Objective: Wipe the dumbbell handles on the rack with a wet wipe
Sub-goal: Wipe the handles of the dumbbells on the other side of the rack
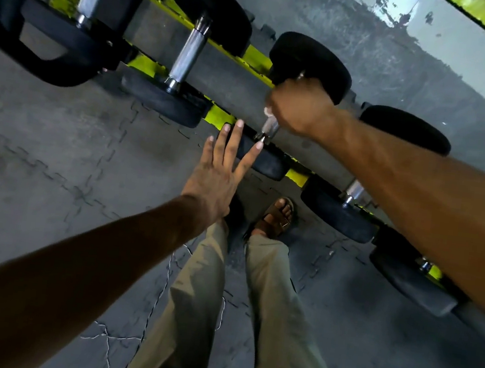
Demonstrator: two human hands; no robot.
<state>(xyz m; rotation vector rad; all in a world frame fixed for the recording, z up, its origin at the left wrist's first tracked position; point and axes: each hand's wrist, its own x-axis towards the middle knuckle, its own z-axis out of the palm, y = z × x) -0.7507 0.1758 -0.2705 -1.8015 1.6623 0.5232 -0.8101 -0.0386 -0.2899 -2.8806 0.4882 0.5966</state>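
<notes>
Right arm reaches in from the right, forearm stretched across the rack (256, 58). Right hand (299, 105) is knuckles-up, fingers curled round the upper part of a dumbbell's handle (270, 125). A scrap of white wipe (266, 112) shows at the hand's lower edge, against the steel. Below the fist, the bare knurled end of the handle runs down into the near head (268, 162); the far head (311, 60) sits just above my knuckles.

Left arm comes up from lower left, nearly straight. Left hand (217, 177) is flat, back up, fingers (232, 143) straight and spread, holding nothing. Their tips lie at the near head's left edge; touching or just off, I cannot tell.

This dumbbell rests across the yellow rails, with another one (190, 49) to its left. Below: grey mat floor (54, 160), my trousers (274, 310), one sandal (277, 215).
</notes>
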